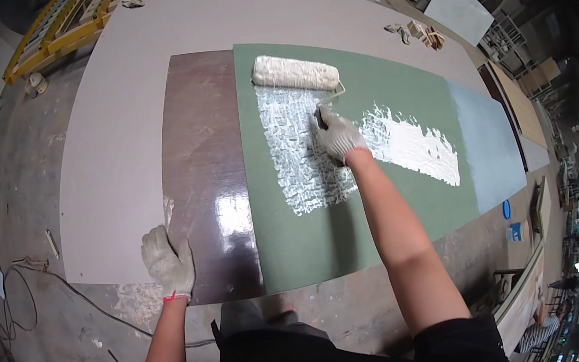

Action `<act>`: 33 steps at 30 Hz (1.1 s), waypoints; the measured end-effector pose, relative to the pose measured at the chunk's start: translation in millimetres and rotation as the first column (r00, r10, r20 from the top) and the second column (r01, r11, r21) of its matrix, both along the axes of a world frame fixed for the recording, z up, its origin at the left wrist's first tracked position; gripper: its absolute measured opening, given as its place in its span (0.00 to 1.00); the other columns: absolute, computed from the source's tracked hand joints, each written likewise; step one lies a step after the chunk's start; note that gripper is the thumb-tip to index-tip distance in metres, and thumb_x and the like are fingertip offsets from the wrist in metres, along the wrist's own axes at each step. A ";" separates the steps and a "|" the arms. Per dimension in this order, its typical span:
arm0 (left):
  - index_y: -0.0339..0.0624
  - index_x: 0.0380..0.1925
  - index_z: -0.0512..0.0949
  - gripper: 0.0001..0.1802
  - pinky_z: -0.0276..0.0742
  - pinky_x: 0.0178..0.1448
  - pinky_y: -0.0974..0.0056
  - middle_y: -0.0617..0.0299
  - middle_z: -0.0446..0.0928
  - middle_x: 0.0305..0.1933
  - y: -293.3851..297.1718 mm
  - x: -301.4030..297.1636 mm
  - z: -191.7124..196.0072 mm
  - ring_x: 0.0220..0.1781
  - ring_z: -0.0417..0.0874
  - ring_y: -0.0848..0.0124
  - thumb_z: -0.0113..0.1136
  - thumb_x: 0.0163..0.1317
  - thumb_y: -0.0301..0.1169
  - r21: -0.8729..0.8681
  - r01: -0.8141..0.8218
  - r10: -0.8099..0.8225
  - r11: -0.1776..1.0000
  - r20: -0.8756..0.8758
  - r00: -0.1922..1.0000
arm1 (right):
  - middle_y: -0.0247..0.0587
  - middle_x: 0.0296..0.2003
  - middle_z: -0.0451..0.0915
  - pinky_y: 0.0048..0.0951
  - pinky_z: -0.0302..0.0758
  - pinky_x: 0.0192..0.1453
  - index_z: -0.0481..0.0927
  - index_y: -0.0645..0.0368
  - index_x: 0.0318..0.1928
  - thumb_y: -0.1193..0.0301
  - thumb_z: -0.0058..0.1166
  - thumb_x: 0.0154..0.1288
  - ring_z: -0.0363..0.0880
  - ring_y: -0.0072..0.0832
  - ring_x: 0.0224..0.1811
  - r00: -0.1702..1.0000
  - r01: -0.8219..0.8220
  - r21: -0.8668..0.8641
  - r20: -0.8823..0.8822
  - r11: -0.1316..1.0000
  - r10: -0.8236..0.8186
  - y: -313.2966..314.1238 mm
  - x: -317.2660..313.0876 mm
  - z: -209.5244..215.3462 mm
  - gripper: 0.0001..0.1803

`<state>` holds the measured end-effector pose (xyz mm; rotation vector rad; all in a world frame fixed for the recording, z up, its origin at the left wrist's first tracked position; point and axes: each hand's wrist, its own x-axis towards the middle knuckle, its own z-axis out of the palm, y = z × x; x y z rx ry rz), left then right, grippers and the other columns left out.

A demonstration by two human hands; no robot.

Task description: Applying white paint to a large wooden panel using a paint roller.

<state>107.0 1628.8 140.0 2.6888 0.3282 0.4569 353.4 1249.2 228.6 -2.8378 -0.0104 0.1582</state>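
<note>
My right hand (338, 135), in a knitted off-white glove, is closed around the dark handle of a paint roller (295, 73). The roller's thick white sleeve rests on a green board (314, 251), at the top of a streaky white coating (300, 150). Farther right on the same board lies a thicker white patch (422, 147). My left hand (168, 263), gloved too, lies with fingers stretched out over the near edge of a pale board (110, 169), beside a glossy brown panel (202, 141). It holds nothing.
A light blue-grey sheet (491, 141) adjoins the green board's right side. Scraps and a glove-like bundle (421, 35) lie on the pale board's far right. Yellow racks (68, 30) stand far left. A cable (113, 320) crosses the floor. A blue-labelled bucket (516, 231) sits at right. Another person (540, 331) is at lower right.
</note>
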 end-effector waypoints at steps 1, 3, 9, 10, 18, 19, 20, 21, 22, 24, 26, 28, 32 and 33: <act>0.32 0.61 0.73 0.29 0.65 0.72 0.43 0.39 0.75 0.61 3.1 -0.1 -1.8 0.66 0.72 0.41 0.66 0.62 0.34 0.017 0.003 -0.004 1.000 0.013 1.000 | 0.67 0.48 0.83 0.58 0.76 0.59 0.67 0.52 0.68 0.64 0.49 0.67 0.82 0.62 0.53 1.000 0.004 -0.020 -0.021 1.000 -0.004 9.9 5.8 1.4 0.29; 0.32 0.62 0.72 0.30 0.63 0.73 0.42 0.39 0.75 0.62 13.0 -0.9 -5.8 0.67 0.71 0.41 0.66 0.63 0.34 0.040 0.013 -0.014 0.999 0.028 1.000 | 0.68 0.48 0.83 0.58 0.76 0.60 0.66 0.53 0.69 0.65 0.49 0.66 0.82 0.62 0.54 0.998 0.013 -0.003 -0.059 1.000 -0.013 28.1 -11.9 4.5 0.30; 0.34 0.63 0.70 0.31 0.62 0.73 0.43 0.42 0.74 0.61 13.8 3.6 -12.1 0.66 0.71 0.45 0.65 0.62 0.36 0.101 0.028 -0.033 0.994 0.041 0.999 | 0.69 0.38 0.83 0.58 0.78 0.49 0.59 0.52 0.76 0.68 0.55 0.66 0.83 0.63 0.42 1.000 -0.025 0.048 0.018 0.999 0.024 11.0 -178.4 -12.4 0.38; 0.34 0.63 0.71 0.30 0.64 0.72 0.43 0.41 0.74 0.61 14.6 4.9 -9.0 0.66 0.71 0.44 0.64 0.64 0.35 0.075 0.041 -0.044 0.996 0.039 0.998 | 0.68 0.37 0.83 0.57 0.79 0.47 0.60 0.53 0.76 0.68 0.57 0.67 0.83 0.62 0.40 0.999 -0.032 0.034 0.025 0.999 0.032 10.2 -213.3 -7.3 0.38; 0.34 0.64 0.71 0.26 0.64 0.71 0.44 0.41 0.75 0.60 16.4 8.8 -7.3 0.65 0.72 0.44 0.59 0.67 0.32 0.009 0.164 -0.164 0.986 -0.038 0.986 | 0.63 0.32 0.83 0.56 0.79 0.39 0.68 0.52 0.74 0.64 0.60 0.70 0.82 0.61 0.33 0.989 0.053 -0.115 -0.133 0.992 -0.068 5.8 -405.1 40.7 0.34; 0.34 0.64 0.70 0.26 0.64 0.71 0.43 0.41 0.74 0.60 14.1 8.6 -7.1 0.65 0.71 0.45 0.59 0.68 0.31 0.033 0.170 -0.169 0.985 -0.029 0.985 | 0.63 0.32 0.83 0.56 0.79 0.39 0.68 0.52 0.74 0.64 0.60 0.70 0.82 0.61 0.33 0.988 0.066 -0.124 -0.133 0.990 -0.082 8.6 -395.3 43.3 0.34; 0.34 0.65 0.70 0.26 0.63 0.72 0.42 0.41 0.74 0.60 13.5 7.9 -6.4 0.66 0.71 0.45 0.58 0.68 0.31 0.059 0.171 -0.170 0.984 -0.021 0.985 | 0.63 0.34 0.83 0.55 0.80 0.39 0.69 0.52 0.73 0.63 0.60 0.70 0.83 0.61 0.34 0.985 0.068 -0.118 -0.150 0.991 -0.086 12.8 -375.5 46.2 0.32; 0.34 0.65 0.70 0.26 0.63 0.72 0.42 0.41 0.74 0.60 14.1 8.3 -5.1 0.66 0.71 0.45 0.58 0.68 0.31 0.054 0.173 -0.173 0.983 -0.017 0.985 | 0.63 0.35 0.84 0.54 0.80 0.40 0.71 0.53 0.72 0.62 0.60 0.71 0.83 0.60 0.35 0.983 0.066 -0.109 -0.163 0.992 -0.083 16.6 -349.3 47.0 0.31; 0.34 0.65 0.69 0.27 0.63 0.72 0.42 0.41 0.73 0.61 14.3 9.1 -2.7 0.67 0.70 0.44 0.59 0.67 0.30 0.020 0.176 -0.175 0.984 -0.059 0.983 | 0.61 0.37 0.85 0.53 0.81 0.42 0.72 0.53 0.71 0.62 0.59 0.71 0.84 0.59 0.36 0.990 0.060 -0.047 -0.126 0.997 -0.065 17.6 -319.3 43.0 0.30; 0.34 0.65 0.69 0.28 0.62 0.72 0.41 0.41 0.72 0.61 17.2 8.1 0.2 0.67 0.69 0.44 0.59 0.66 0.29 -0.023 0.175 -0.177 0.984 -0.109 0.978 | 0.58 0.42 0.85 0.52 0.82 0.45 0.73 0.51 0.69 0.63 0.57 0.71 0.85 0.58 0.41 0.993 0.049 -0.025 -0.102 0.998 -0.051 24.3 -250.8 33.6 0.28; 0.33 0.66 0.68 0.30 0.62 0.72 0.40 0.41 0.71 0.61 18.1 10.3 5.8 0.68 0.69 0.41 0.61 0.63 0.26 -0.074 0.201 -0.208 0.977 -0.095 0.974 | 0.58 0.47 0.85 0.51 0.81 0.49 0.73 0.49 0.69 0.63 0.54 0.72 0.84 0.57 0.47 0.991 0.057 -0.070 -0.120 0.996 -0.065 35.9 -169.0 29.7 0.27; 0.32 0.66 0.68 0.31 0.63 0.71 0.39 0.41 0.71 0.62 19.0 14.1 13.7 0.68 0.68 0.38 0.61 0.60 0.24 -0.194 0.178 -0.210 0.965 -0.155 0.965 | 0.61 0.52 0.83 0.52 0.80 0.56 0.73 0.46 0.69 0.59 0.51 0.73 0.83 0.57 0.52 0.987 0.106 -0.052 -0.119 0.993 -0.111 49.9 -96.0 22.8 0.26; 0.32 0.64 0.69 0.31 0.64 0.70 0.37 0.42 0.71 0.59 23.6 16.5 7.5 0.65 0.68 0.39 0.60 0.59 0.23 -0.159 0.225 -0.233 0.961 -0.034 0.972 | 0.63 0.55 0.81 0.51 0.77 0.62 0.71 0.43 0.70 0.54 0.47 0.75 0.82 0.58 0.57 0.995 0.096 -0.089 -0.017 0.991 -0.098 71.3 29.8 9.7 0.26; 0.32 0.63 0.69 0.30 0.63 0.70 0.36 0.43 0.71 0.58 24.1 15.6 8.3 0.64 0.68 0.39 0.60 0.59 0.24 -0.150 0.220 -0.226 0.964 -0.022 0.974 | 0.63 0.54 0.82 0.51 0.77 0.62 0.71 0.43 0.70 0.55 0.47 0.75 0.82 0.59 0.57 0.994 0.090 -0.115 -0.050 0.989 -0.097 77.9 55.3 12.2 0.26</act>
